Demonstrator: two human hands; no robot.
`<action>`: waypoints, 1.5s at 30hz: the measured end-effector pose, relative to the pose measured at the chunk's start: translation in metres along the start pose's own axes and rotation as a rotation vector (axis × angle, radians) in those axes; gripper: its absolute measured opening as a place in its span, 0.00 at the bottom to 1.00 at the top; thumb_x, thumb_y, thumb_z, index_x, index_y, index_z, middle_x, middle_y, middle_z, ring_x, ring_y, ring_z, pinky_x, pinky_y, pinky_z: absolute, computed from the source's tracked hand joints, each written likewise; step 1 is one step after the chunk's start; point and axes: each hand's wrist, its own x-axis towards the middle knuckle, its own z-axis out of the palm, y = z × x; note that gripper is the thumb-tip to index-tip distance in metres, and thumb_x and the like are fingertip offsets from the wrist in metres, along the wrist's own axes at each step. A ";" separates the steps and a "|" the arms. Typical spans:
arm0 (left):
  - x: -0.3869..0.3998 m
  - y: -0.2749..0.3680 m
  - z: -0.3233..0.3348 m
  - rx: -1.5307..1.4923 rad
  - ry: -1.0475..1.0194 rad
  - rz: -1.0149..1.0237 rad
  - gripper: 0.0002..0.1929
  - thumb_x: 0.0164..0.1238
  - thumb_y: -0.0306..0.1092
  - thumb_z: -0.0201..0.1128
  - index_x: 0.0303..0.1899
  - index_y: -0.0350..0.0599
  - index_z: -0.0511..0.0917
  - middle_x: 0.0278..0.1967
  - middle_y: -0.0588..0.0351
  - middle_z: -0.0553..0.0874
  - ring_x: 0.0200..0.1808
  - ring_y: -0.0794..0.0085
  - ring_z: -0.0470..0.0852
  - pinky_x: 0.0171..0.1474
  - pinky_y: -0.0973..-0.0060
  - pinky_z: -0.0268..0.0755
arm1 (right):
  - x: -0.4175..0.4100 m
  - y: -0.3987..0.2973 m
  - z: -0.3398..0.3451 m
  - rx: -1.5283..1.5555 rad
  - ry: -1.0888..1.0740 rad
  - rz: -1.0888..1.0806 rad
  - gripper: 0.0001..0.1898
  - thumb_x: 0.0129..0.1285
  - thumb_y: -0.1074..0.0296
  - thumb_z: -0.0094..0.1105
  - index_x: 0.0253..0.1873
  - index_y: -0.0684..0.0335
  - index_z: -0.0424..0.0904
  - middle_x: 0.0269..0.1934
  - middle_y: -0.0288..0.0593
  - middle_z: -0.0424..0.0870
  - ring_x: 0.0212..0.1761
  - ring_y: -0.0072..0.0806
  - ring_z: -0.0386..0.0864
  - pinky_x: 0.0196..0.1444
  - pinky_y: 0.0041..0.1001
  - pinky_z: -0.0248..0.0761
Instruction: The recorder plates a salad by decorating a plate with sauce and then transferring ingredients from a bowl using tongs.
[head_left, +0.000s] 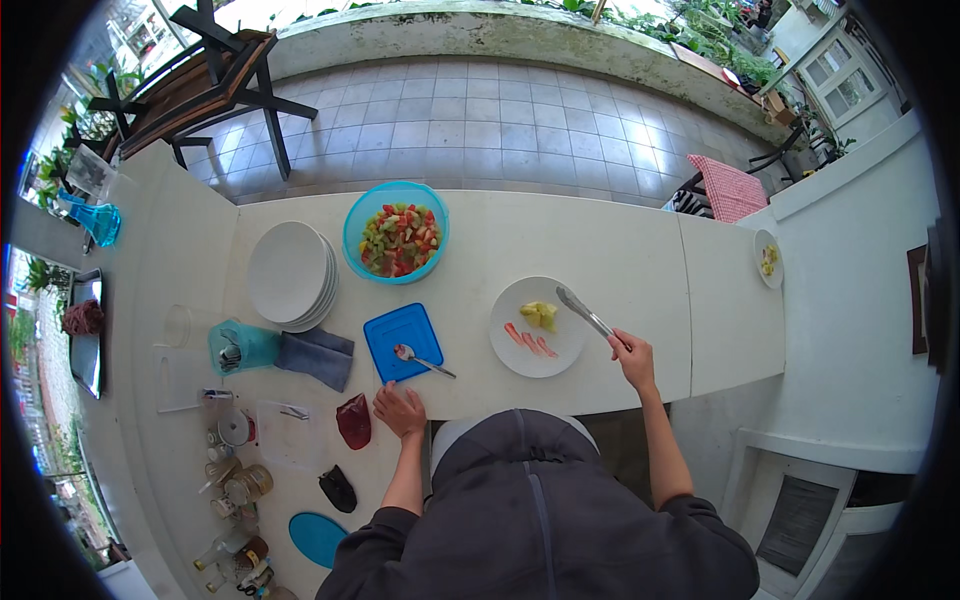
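Note:
Metal tongs (583, 309) are held in my right hand (634, 358), their tips over the right rim of a white plate (517, 363). Yellow-green fruit pieces (539, 316) lie near the middle of that plate, with red sauce streaks (529, 341) below them. My left hand (400, 409) rests flat with fingers apart on the table edge, by the near side of a blue plastic lid (390, 330). Across this lid lies a spoon (427, 364) with a reddish smear in its bowl. Behind it stands a turquoise bowl (443, 251) of chopped fruit.
Stacked white plates (286, 271), a folded blue-grey cloth (316, 360) and a turquoise cutlery container (255, 346) stand left. Nearer are a dark red pouch (354, 421), a black item (338, 489), a blue round lid (318, 538) and several jars (249, 484). A small fruit plate (760, 262) is far right.

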 end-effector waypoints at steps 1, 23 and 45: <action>0.000 0.001 0.000 -0.010 -0.001 0.004 0.20 0.56 0.39 0.54 0.50 0.45 0.65 0.44 0.48 0.70 0.48 0.55 0.67 0.49 0.59 0.57 | -0.001 0.000 0.001 -0.001 -0.001 0.001 0.17 0.60 0.61 0.59 0.48 0.67 0.79 0.19 0.35 0.77 0.18 0.14 0.69 0.19 0.18 0.59; 0.002 0.002 -0.002 -0.023 -0.018 -0.013 0.19 0.57 0.39 0.54 0.50 0.44 0.65 0.44 0.48 0.71 0.48 0.55 0.67 0.50 0.59 0.57 | -0.002 -0.005 0.003 -0.152 -0.042 0.007 0.17 0.57 0.56 0.60 0.47 0.61 0.81 0.30 0.46 0.84 0.29 0.27 0.80 0.32 0.25 0.70; 0.002 0.001 0.000 -0.018 0.000 -0.010 0.20 0.55 0.38 0.55 0.50 0.45 0.66 0.44 0.48 0.71 0.48 0.55 0.67 0.49 0.59 0.57 | 0.000 0.019 0.000 -0.176 -0.004 0.047 0.17 0.57 0.56 0.60 0.47 0.61 0.81 0.21 0.43 0.79 0.21 0.23 0.73 0.25 0.26 0.64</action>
